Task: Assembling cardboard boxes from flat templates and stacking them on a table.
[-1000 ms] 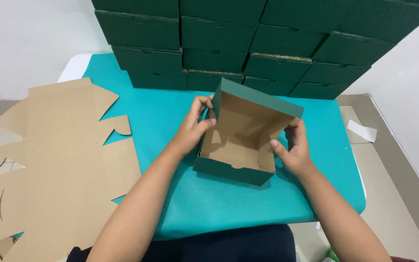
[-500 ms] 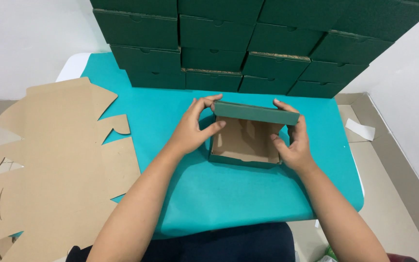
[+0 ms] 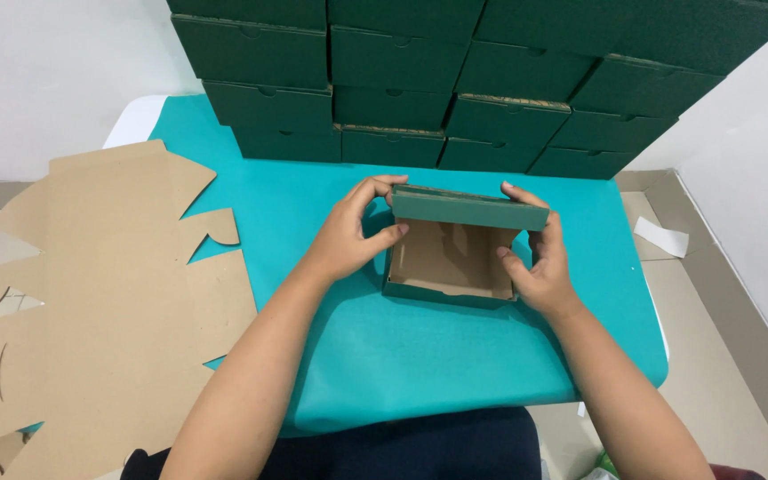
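One head-worn camera looks steeply down, close over the teal table [image 3: 455,373], facing the wall.

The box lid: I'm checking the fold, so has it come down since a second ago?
Yes. The lid has swung down toward the box base, against the unmoved stack of green boxes.

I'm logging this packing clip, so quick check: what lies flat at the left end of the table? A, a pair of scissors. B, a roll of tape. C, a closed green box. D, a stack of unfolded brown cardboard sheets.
D: the flat brown cardboard sheets with cut flaps lie at the left end of the table, while both hands hold the green box in the middle.
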